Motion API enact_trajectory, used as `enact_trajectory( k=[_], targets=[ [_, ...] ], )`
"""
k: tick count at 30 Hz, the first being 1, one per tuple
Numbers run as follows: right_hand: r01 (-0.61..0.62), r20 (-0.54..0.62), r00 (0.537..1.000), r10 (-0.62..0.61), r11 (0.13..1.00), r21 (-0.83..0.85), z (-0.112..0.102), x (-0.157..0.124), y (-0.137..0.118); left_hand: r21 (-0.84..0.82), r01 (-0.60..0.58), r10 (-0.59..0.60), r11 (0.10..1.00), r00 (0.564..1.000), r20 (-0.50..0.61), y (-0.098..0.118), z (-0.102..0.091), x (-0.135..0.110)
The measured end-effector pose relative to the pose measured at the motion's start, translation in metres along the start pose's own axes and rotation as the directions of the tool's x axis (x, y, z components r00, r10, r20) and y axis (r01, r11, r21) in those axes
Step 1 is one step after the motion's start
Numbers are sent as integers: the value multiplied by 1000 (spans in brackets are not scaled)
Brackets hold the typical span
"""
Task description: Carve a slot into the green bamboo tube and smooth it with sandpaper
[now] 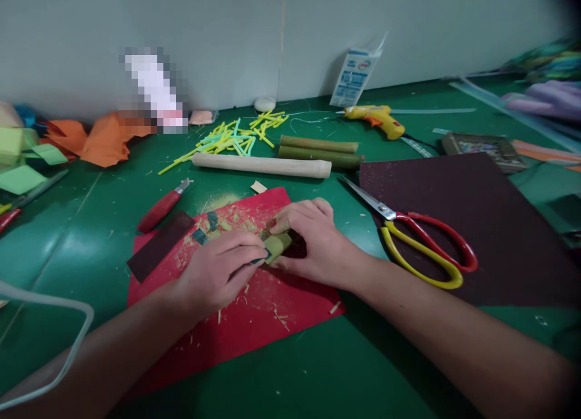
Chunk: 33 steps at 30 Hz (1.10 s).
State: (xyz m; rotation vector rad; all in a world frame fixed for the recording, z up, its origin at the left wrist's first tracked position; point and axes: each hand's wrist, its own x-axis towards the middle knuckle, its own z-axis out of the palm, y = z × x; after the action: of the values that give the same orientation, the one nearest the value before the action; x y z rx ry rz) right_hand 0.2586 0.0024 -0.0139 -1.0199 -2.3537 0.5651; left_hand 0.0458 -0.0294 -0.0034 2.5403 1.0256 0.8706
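My right hand [313, 240] grips a short greenish bamboo piece [278, 244] over a red sheet [272, 313]. Closed fingers of my left hand [227, 264] press a small dark piece of sandpaper [259, 260] against the near end of the bamboo; most of that piece is hidden under the fingertips. Pale shavings and dust lie on the red sheet around both hands. Two small dark scraps [212, 220] rest just beyond my left hand. Left of them is a dark brown strip [161, 246], and a red-handled cutter [163, 208] lies above it.
Red-and-yellow scissors [424, 246] lie partly on a large dark brown sheet [472, 225] at right. Behind my hands are a peeled bamboo stick [263, 165], green bamboo lengths [318, 154], yellow-green strips [227, 137] and a yellow glue gun [381, 120]. Orange paper [106, 141] sits back left.
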Motion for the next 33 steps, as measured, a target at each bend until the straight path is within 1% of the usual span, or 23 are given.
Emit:
enact_trajectory(
  k=[4, 8, 12, 14, 17, 18, 22, 25, 28, 31, 33],
  targets=[
    [-12, 3, 1000, 12, 1000, -10, 0, 0, 0, 11, 17, -17, 1000, 1000, -9, -1, 1, 0],
    [-8, 0, 1000, 8, 1000, -7, 0, 0, -1, -27, -26, 26, 999, 1000, 18, 1, 1, 0],
    [-9, 4, 1000, 9, 1000, -10, 0, 0, -1, -4, 5, -5, 1000, 1000, -7, -1, -2, -1],
    [-7, 7, 1000, 7, 1000, -8, -1, 0, -2, -3, -14, 14, 1000, 1000, -1, -3, -4, -3],
    [1, 2, 1000, -1, 1000, -7, -2, 1, -1, -32, -75, 75, 997, 997, 24, -4, -4, -3],
    [2, 1, 1000, -2, 1000, -10, -1, 1, -1, -42, -77, 78, 996, 997, 23, -4, -3, -3],
    [-5, 13, 1000, 5, 1000, -15, 0, 1, 0, -88, -27, 26, 996, 1000, -16, -4, 2, 2],
    [-11, 8, 1000, 11, 1000, -18, 0, 1, 1, -120, -45, 46, 992, 999, 8, -3, 1, 5],
    [-4, -1, 1000, 4, 1000, -14, -1, 0, 1, -97, -62, 66, 993, 997, 42, -1, -3, 5],
    [1, -3, 1000, -1, 1000, -2, 0, 0, 2, -74, -56, 58, 996, 998, 18, 0, -2, 6],
    [-2, -2, 1000, 2, 1000, -2, 0, 0, 2, -80, -72, 73, 994, 997, 3, 0, 0, 6]
  ],
)
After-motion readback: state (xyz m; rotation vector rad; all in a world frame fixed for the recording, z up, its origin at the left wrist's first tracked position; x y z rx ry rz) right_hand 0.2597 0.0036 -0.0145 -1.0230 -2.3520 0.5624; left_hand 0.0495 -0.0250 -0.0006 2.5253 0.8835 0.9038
